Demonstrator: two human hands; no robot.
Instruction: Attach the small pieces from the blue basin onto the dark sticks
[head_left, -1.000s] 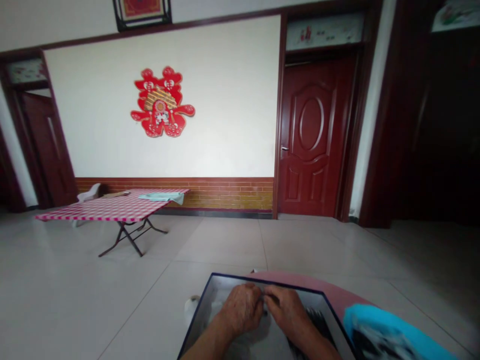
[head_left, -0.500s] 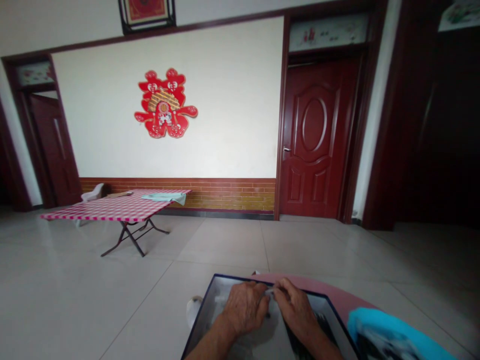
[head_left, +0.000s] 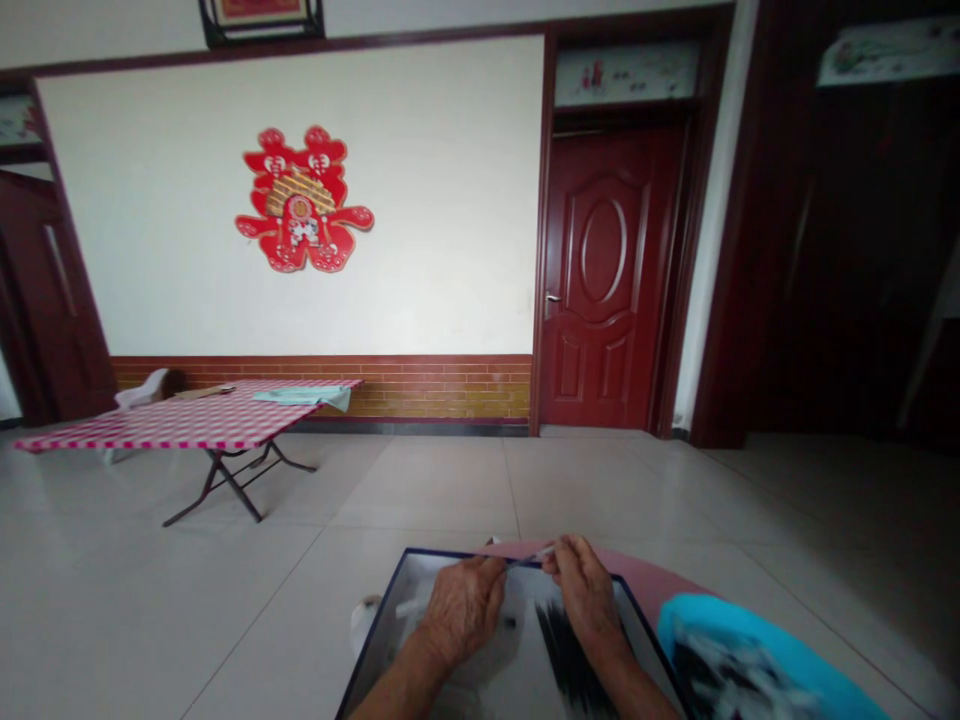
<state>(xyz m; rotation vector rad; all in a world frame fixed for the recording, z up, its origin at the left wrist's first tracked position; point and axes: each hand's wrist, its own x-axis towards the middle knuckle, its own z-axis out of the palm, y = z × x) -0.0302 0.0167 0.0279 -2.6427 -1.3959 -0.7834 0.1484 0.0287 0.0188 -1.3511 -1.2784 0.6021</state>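
- The background is a tiled room: pale wall with a red paper-cut style decoration (head_left: 304,215), low brick band, dark red door (head_left: 600,260) to the right.
- At far left, a folding table (head_left: 180,428) wears a red-and-white checked cloth, a pale green cloth (head_left: 300,396) lying on it.
- Nearer, a shallow tray (head_left: 442,553) with a dark blue rim and pale inside; some whitish, translucent pieces lie towards its left side, too blurred to name.
- The left hand (head_left: 466,605) reaches over the tray, back upward, fingers curled together at the strip's left end; its thumb grip is partly hidden. A steady, light hold suits this side.
- Between the hands, a thin, pale, slightly glossy strip (head_left: 532,555) is held above the tray's far rim, rising a little to the right. It looks slender and likely bends easily, so an even pull, without twisting, would serve it best.
- Below it, a small dark piece (head_left: 510,622) lies in the tray.
- The right hand (head_left: 589,590) pinches the strip's right end between thumb and fingers; gripping close to the tip gives finer control.
- Under the right forearm, black slender sticks (head_left: 566,660) lie bunched, roughly lengthwise.
- At right, on the pink counter (head_left: 649,575), a bright blue basin (head_left: 701,608) holds blurred black-and-white pieces.
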